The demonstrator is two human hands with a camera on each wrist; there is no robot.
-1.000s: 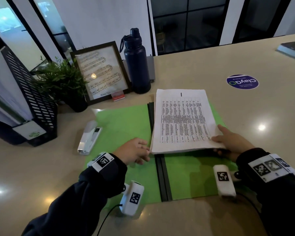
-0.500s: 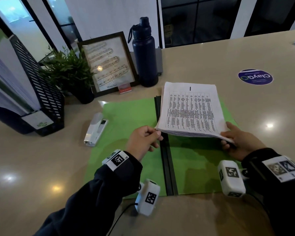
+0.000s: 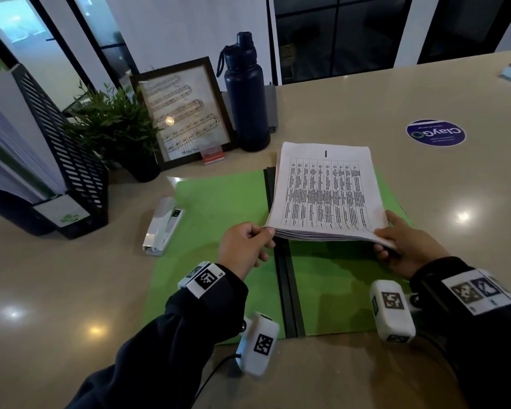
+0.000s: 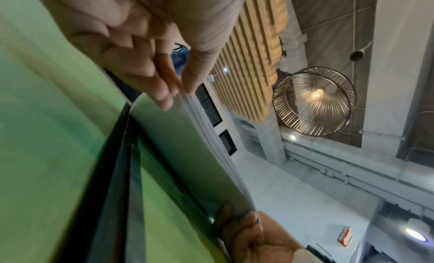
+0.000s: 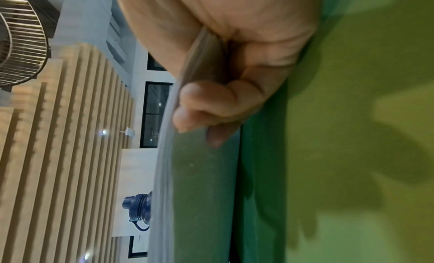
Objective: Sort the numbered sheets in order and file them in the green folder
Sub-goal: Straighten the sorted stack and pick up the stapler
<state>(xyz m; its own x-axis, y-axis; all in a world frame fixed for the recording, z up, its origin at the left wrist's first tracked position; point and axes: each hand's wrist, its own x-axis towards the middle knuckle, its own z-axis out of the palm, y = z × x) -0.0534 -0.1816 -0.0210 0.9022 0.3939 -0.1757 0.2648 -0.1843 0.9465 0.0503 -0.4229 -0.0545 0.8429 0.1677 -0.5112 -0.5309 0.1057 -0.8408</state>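
Note:
The green folder (image 3: 219,208) lies open on the counter, its black spine (image 3: 286,290) running toward me. Over its right half hangs the stack of printed sheets (image 3: 325,193), near edge raised, far edge low near the folder. My left hand (image 3: 245,246) pinches the stack's near left corner between thumb and fingers (image 4: 164,89). My right hand (image 3: 407,246) grips the near right corner, thumb on top, fingers (image 5: 206,103) curled underneath. The top sheet shows a printed table with a dark mark above it. The sheets (image 4: 187,146) look grey from below in both wrist views.
A white stapler (image 3: 163,225) lies left of the folder. Behind stand a potted plant (image 3: 115,122), a framed picture (image 3: 186,113) and a dark blue bottle (image 3: 245,93). A black file rack (image 3: 59,160) with papers is at far left. A round blue sticker (image 3: 435,132) sits at right.
The stack lay flat on the folder's right half a second ago. Both hands took its near corners and lifted the near edge off the folder.

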